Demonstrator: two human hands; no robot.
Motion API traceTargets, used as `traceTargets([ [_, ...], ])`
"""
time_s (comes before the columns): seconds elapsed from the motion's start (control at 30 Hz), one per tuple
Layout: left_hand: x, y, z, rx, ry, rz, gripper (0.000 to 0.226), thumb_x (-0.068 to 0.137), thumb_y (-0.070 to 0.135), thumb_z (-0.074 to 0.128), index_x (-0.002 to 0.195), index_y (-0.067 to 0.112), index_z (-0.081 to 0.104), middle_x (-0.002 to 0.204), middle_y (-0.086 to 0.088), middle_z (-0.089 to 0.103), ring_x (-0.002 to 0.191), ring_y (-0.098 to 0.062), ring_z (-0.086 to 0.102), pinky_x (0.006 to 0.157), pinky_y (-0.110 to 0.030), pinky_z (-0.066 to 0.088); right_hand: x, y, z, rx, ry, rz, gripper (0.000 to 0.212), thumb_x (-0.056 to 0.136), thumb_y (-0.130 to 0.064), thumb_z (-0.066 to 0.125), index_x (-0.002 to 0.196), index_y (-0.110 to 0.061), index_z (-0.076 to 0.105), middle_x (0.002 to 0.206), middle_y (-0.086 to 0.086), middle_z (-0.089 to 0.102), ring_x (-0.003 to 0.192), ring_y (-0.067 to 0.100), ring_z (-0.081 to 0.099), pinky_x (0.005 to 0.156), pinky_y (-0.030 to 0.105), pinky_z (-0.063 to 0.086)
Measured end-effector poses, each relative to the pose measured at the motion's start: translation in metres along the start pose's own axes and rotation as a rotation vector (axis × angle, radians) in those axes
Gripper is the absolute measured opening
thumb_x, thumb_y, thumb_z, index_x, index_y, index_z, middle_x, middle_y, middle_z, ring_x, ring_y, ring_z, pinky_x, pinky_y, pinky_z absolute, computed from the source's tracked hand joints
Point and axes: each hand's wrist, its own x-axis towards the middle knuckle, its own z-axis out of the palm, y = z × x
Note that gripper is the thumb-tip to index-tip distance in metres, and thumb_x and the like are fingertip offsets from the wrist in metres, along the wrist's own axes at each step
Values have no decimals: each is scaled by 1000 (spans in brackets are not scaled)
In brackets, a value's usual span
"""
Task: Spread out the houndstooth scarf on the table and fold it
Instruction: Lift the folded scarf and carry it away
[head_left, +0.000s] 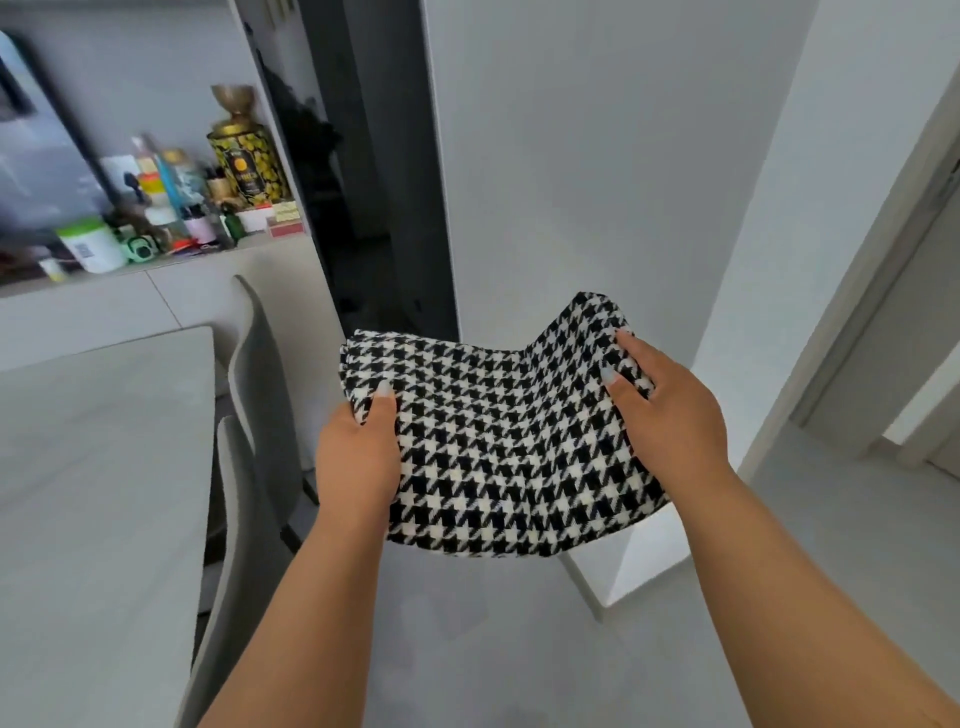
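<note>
Both hands, left (358, 457) and right (670, 415), grip the folded scarf (498, 447) in the air, right of the table (104, 467). Loosened fingers could let its layers slip floorward.

The scarf (506, 441) hangs in the air between the two hands, above the floor (519, 649) and well to the right of the desk (104, 467). The left hand (358, 457) grips its left edge, the right hand (670, 415) its right edge. Two chairs (260, 395) stand along the desk's right side, between the desk and the scarf. Behind the desk a shelf (156, 260) carries a crowd of bottles and jars, with a tall tin (249, 163) at its right end. A wall (571, 156) stands behind the scarf, and a doorway (924, 338) lies at the far right.
</note>
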Motion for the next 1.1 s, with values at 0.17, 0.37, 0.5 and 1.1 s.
traceTargets([
  [0.17,29,0,6,44,121,-14,35,94,50,47,102,19,59,92,7,60,93,-18,59,88,-39,47,45,4,36,29,-126,-50,45,96,-41,49,141,-42,41,146,-7,45,126,16,49,95,25,35],
  [0.37,83,-4,-2,52,232,-32,38,91,54,48,104,21,60,98,6,64,96,-20,62,91,-41,49,99,-18,93,14,-245,-121,45,96,-40,48,141,-41,41,146,-7,46,128,18,48,102,33,38],
  [0.5,130,4,-7,40,272,-14,37,94,50,47,106,18,60,100,3,64,97,-21,60,93,-43,49,136,-34,137,44,-267,-157,45,96,-43,49,140,-42,42,145,-7,46,127,18,49,101,33,39],
  [1.1,360,18,-40,27,455,-27,33,94,49,49,86,18,59,87,2,65,85,-19,62,80,-37,50,298,-126,334,61,-356,-311,45,96,-40,49,140,-36,44,142,-8,49,127,15,48,100,28,37],
])
